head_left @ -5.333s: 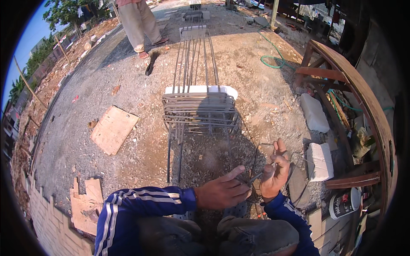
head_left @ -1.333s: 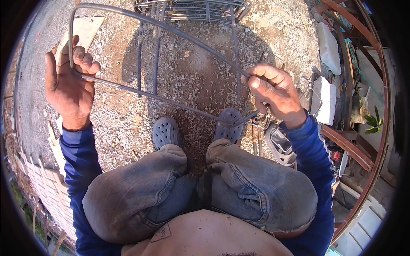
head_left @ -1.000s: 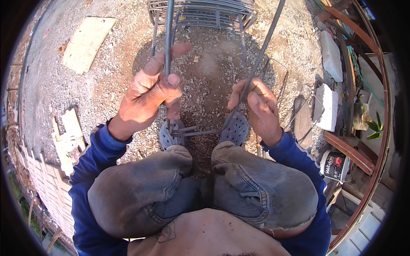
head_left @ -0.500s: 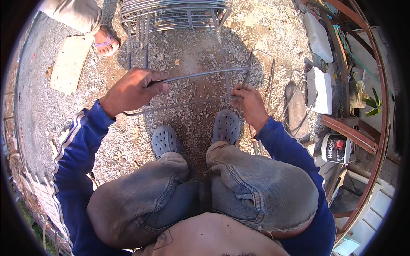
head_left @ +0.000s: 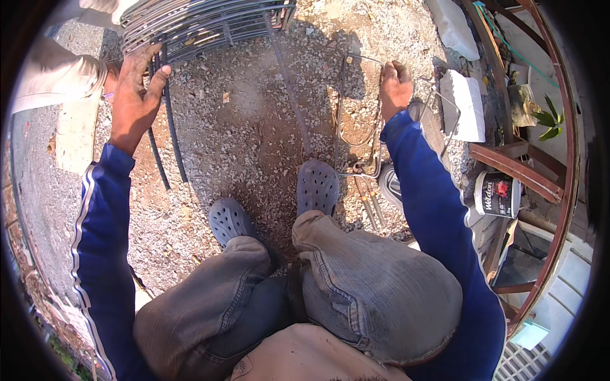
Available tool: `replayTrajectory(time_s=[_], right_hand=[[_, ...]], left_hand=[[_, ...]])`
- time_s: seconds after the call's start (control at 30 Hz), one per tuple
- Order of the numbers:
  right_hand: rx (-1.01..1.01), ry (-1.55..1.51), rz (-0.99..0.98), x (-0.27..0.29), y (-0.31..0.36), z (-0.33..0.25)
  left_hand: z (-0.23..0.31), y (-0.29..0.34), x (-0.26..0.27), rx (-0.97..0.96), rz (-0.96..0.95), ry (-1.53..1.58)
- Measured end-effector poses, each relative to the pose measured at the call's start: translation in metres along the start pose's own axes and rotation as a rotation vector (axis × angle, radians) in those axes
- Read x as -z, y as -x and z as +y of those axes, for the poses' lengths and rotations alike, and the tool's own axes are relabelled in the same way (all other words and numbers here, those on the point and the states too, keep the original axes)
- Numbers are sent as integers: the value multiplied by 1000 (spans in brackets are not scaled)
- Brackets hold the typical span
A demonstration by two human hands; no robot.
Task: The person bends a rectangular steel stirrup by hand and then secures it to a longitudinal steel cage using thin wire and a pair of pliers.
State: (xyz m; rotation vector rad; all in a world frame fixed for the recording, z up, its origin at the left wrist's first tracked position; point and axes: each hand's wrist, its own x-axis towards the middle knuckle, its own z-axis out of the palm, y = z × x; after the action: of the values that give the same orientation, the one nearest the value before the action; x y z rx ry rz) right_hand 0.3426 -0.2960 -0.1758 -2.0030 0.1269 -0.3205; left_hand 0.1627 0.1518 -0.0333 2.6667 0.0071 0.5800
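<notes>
My left hand (head_left: 135, 98) reaches the near left edge of a stack of bent steel rods (head_left: 210, 25). Its fingers are spread, with the thumb apart, over dark rod ends (head_left: 171, 127) that slope toward me. My right hand (head_left: 396, 89) is closed, its fingers curled at the far right corner of a rectangular bent steel rod frame (head_left: 338, 127) on the gravel. Whatever is inside its fingers is hidden. A pair of pliers-like handles (head_left: 368, 197) lies at the frame's near end.
Gravel ground spreads between my clogs (head_left: 318, 187) and the stack. Another person's trouser leg (head_left: 57, 76) is at the far left, by a flat board (head_left: 76, 136). White blocks (head_left: 462, 108), a bucket (head_left: 497, 193) and a brown metal frame (head_left: 518, 171) line the right side.
The rod frame held between both hands has left that place. My left hand moved left and away to the stack and spread; my right hand moved away from me. The view shifted.
</notes>
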Motion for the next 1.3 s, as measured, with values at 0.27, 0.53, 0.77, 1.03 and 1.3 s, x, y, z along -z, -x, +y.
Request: replayTrajectory(time_s=[0.27, 0.53, 0.77, 1.03, 1.3], right_hand=[[-293, 817, -143, 158, 91, 25], [-230, 822, -490, 105, 115, 17], [76, 199, -305, 109, 75, -80], [-11, -397, -771, 149, 77, -210], [60, -16, -1375, 49, 115, -232]], left_hand=[[68, 51, -10, 11, -184, 80], [123, 76, 5, -78, -313, 295], [103, 78, 24, 51, -178, 242], [69, 84, 54, 331, 145, 658], [34, 159, 37, 636, 139, 746]])
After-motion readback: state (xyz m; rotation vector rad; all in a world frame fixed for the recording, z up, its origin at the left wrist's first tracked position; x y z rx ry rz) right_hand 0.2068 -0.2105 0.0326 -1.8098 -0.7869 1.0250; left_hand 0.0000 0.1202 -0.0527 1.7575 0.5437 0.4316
